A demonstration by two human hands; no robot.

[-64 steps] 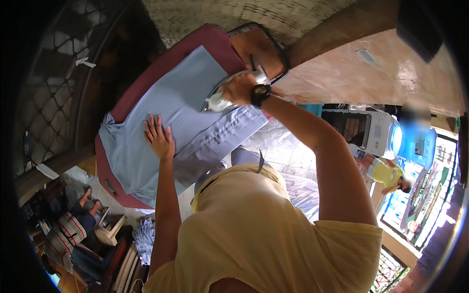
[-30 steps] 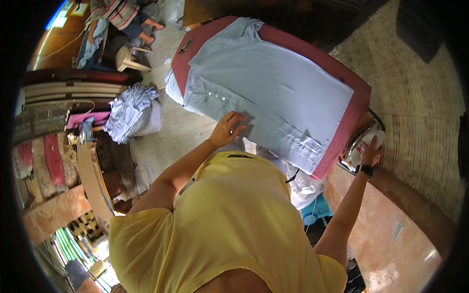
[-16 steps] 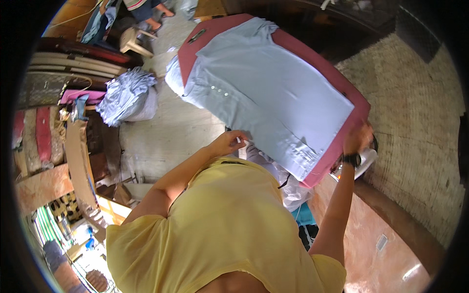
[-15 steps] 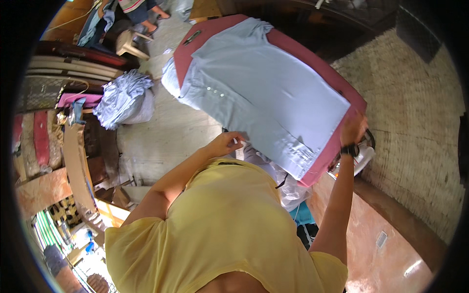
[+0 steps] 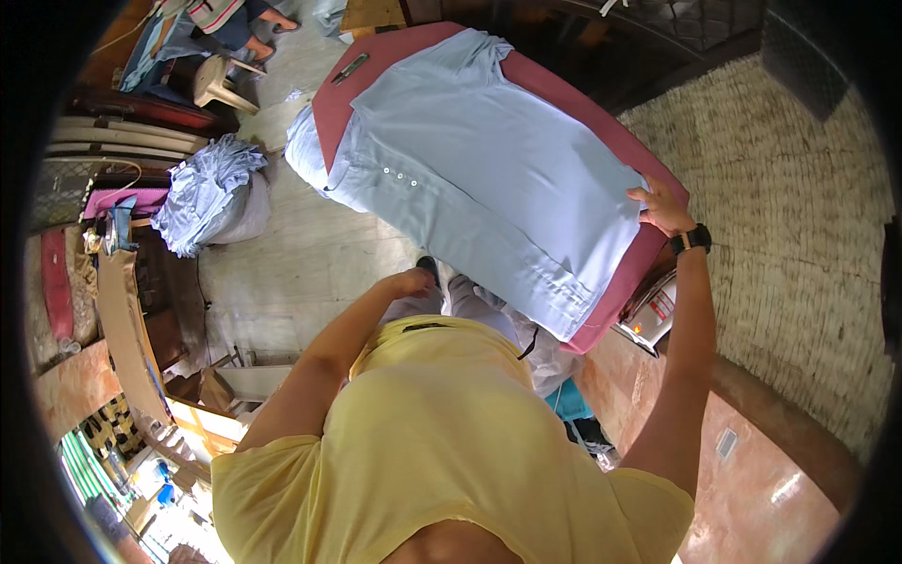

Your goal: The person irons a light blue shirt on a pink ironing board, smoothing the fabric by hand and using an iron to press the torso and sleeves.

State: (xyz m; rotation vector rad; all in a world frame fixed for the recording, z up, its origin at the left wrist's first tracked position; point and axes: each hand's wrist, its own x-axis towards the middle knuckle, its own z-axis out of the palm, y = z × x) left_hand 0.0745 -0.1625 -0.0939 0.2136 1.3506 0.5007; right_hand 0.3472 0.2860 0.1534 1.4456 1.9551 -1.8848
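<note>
A light blue shirt (image 5: 507,160) lies spread over a red-covered ironing board (image 5: 648,155), its row of buttons toward my side. My right hand (image 5: 667,209), with a dark watch on the wrist, rests on the shirt's right edge, fingers apart. Below that hand, at the board's right end, sits a white iron (image 5: 653,315), partly hidden by the board. My left hand (image 5: 412,284) hangs in front of my waist, away from the shirt, its fingers curled with nothing visible in them.
A small clip-like tool (image 5: 350,69) lies on the board's far left corner. On the floor at left stands a heap of blue garments (image 5: 211,193). Beyond it are a beige stool (image 5: 224,85) and another person's legs (image 5: 254,33). A ledge (image 5: 785,404) runs along the right.
My right hand has left the iron and moved up and left onto the shirt's edge. My left hand has drawn slightly left and down. The whole view has shifted a little.
</note>
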